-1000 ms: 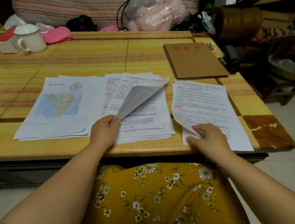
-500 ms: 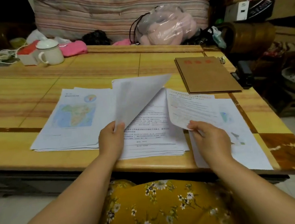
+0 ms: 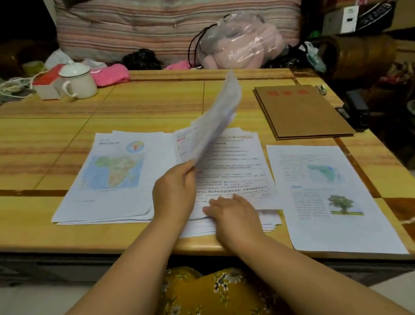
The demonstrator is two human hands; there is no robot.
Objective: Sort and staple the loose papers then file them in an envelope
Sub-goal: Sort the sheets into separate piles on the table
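On a wooden table [image 3: 146,105], the middle paper stack [image 3: 238,177] lies under the flat, spread right hand [image 3: 234,214]. Just left, the left hand [image 3: 175,192] pinches a lifted sheet [image 3: 213,124] by its near corner; light and floppy, it looks best held at an edge.

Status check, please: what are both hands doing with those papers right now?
Left hand pinches a lifted sheet. Right hand flat on the middle stack. Envelope lies untouched. Nothing in the way.

Single head-worn view, forward and down, close over the table [image 3: 146,105].
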